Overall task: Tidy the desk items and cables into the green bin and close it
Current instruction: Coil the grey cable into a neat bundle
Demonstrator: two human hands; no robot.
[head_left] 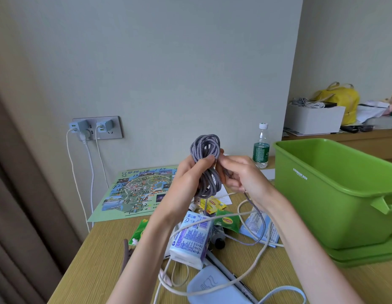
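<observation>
Left grip [186,185] is clasping one cable [205,148], right grip [243,176] pinching it, beside one bin [322,194]; perhaps two tissue packs [190,238] below.

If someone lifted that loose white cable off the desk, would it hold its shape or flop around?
Probably floppy: the white cable lies in slack loops across the tissue pack and blue pouch. Lifted, it would likely drag or snag those light items. Being thin, it looks light.

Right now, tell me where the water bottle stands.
Head view: the water bottle stands at the desk's back by the wall, just left of the green bin.
</observation>
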